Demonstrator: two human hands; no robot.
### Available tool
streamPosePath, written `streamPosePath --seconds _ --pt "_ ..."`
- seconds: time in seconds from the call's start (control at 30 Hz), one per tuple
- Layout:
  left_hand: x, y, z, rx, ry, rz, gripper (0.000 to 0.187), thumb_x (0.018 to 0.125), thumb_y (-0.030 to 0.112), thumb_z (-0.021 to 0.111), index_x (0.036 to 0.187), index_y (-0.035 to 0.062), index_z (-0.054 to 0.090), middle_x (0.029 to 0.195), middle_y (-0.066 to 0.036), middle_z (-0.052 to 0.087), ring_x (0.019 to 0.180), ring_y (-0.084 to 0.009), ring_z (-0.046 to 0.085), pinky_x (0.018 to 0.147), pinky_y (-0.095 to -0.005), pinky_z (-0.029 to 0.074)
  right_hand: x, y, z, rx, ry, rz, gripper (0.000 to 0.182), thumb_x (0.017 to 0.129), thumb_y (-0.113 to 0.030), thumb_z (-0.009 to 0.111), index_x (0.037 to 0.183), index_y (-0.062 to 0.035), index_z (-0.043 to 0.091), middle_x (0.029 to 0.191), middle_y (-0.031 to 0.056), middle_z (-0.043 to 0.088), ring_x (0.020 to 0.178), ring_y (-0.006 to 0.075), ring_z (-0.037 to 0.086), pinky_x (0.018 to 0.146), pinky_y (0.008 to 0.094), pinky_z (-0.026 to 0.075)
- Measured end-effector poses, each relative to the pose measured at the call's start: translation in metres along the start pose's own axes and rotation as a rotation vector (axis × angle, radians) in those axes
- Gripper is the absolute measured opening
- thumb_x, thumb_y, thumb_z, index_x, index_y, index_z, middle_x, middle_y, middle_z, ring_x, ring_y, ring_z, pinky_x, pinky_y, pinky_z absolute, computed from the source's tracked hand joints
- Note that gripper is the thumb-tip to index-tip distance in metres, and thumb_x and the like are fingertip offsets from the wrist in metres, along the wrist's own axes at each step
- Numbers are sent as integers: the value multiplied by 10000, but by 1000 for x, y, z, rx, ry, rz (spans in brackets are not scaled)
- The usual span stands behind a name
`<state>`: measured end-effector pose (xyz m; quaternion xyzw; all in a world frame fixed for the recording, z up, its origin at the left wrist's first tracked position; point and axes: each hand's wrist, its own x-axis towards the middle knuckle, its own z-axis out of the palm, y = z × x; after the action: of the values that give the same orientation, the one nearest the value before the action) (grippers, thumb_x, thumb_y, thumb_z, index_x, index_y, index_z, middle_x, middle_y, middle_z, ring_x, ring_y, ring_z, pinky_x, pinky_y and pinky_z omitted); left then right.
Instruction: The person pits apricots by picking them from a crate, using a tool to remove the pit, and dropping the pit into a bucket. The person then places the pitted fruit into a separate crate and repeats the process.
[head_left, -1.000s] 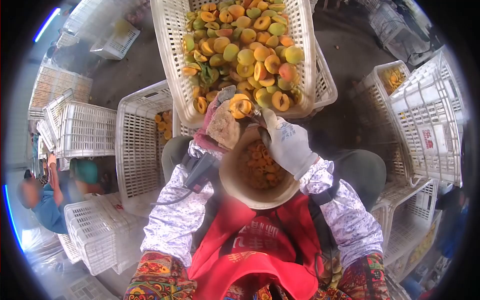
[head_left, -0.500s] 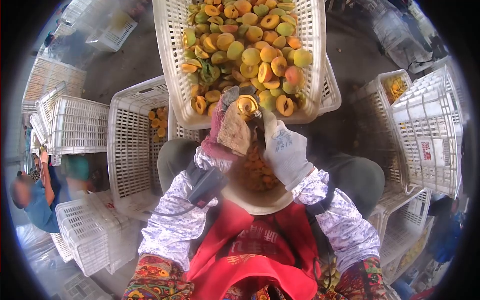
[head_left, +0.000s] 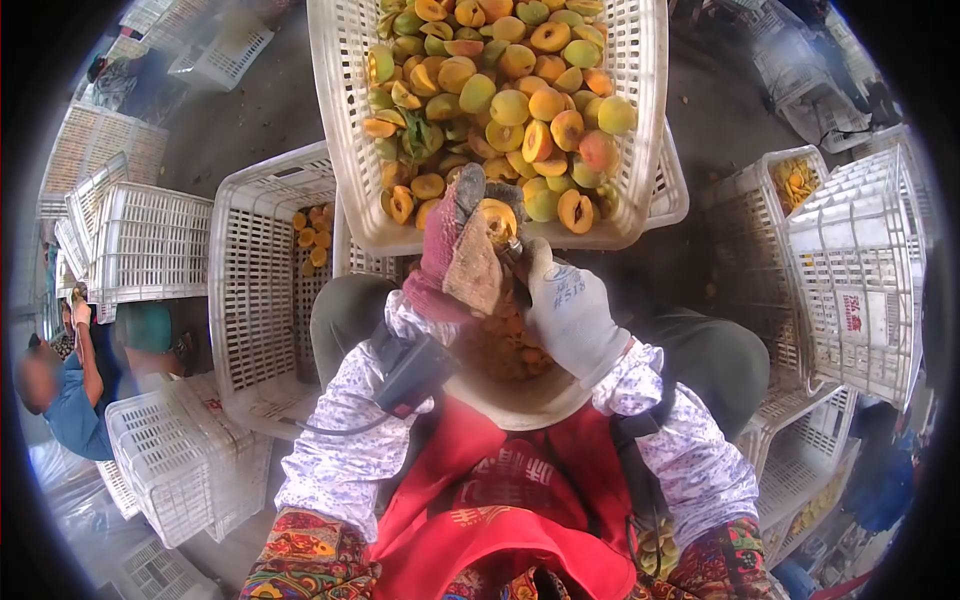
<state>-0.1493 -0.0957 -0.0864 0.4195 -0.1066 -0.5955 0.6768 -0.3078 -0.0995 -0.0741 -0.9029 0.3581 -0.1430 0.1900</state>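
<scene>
My left hand [head_left: 462, 245], in a pink and grey glove with a tan cloth patch, grips a halved peach [head_left: 496, 222] with its cut face up. My right hand [head_left: 572, 308], in a whitish glove, is closed around a small metal-tipped tool [head_left: 515, 244]; its tip touches the peach half and its handle is mostly hidden. Just beyond my hands, a white crate [head_left: 345, 170] holds many whole and halved peaches [head_left: 505, 107]. Below my hands, between my knees, is a pale bucket [head_left: 520, 408] with orange pieces inside.
An open white crate [head_left: 262, 290] at my left contains several peach halves [head_left: 314, 238]. More crates [head_left: 850, 270] are stacked at my right. A person in blue [head_left: 75, 400] sits at the far left beside white crates [head_left: 165, 465].
Both hands stay at the same spot above the bucket. The tool has shifted slightly on the peach half, and its metal end is less visible over the cut face.
</scene>
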Motion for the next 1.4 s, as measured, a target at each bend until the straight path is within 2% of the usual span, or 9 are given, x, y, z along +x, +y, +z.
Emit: streamPosePath --seconds 0.27,0.5,0.77,0.97,1.07,1.23,1.27,1.3,1.4 --pt "-9 14 11 163 -147 4 378 937 379 531 903 9 601 835 -95 618 761 -190 607 612 -300 505 -3 12 -1 334 -34 -13 466 769 -125 615 1155 69 438 708 169 596 638 333 610 574 393 476" --pt "-7 2 22 11 96 -60 451 890 454 573 875 5 619 691 -67 596 554 -175 560 506 -282 457 -4 12 6 321 -26 32 395 783 -85 595 1117 52 435 748 245 589 735 434 583 627 478 455" --pt "-13 21 23 361 -150 -36 432 909 408 531 885 -18 596 685 -122 573 534 -212 573 488 -312 487 7 11 -6 575 -159 115 387 777 -64 597 1127 30 462 904 254 613 904 443 572 729 457 470" --pt "-10 25 8 304 -301 -132 327 916 340 547 1011 29 586 833 -81 610 661 -175 608 575 -283 513 3 10 -12 581 -94 36 251 817 -165 583 964 20 498 756 265 607 726 446 587 648 483 462" --pt "-6 17 -1 613 -288 144 328 912 333 564 1035 29 575 848 -78 609 723 -171 611 645 -291 522 7 4 -32 806 -258 142 248 823 -160 567 974 24 498 710 220 601 645 387 606 618 435 476" --pt "-14 4 7 125 -297 253 307 921 256 542 1083 -4 573 922 -93 632 793 -175 613 697 -303 511 11 -3 -54 1316 -737 474 236 818 -167 555 962 14 508 631 98 533 588 201 595 579 347 486" --pt "-2 -1 -10 649 -365 711 346 912 314 568 1061 2 585 880 -86 635 777 -170 608 690 -303 505 12 -4 -56 1317 -743 474 236 818 -167 555 962 14 508 631 98 533 588 201 595 579 347 486" --pt "-5 7 -6 650 -360 714 346 912 314 568 1061 2 585 880 -86 635 777 -170 608 690 -303 505 12 -4 -58 1130 -707 373 231 822 -182 556 949 6 514 648 124 558 585 228 605 574 357 488" --pt "-17 47 3 130 -219 -38 369 932 387 535 1109 64 558 898 -103 642 738 -217 619 636 -343 513 -13 18 -21 667 -448 -20 249 827 -219 565 930 4 523 683 176 602 593 287 626 572 380 493"
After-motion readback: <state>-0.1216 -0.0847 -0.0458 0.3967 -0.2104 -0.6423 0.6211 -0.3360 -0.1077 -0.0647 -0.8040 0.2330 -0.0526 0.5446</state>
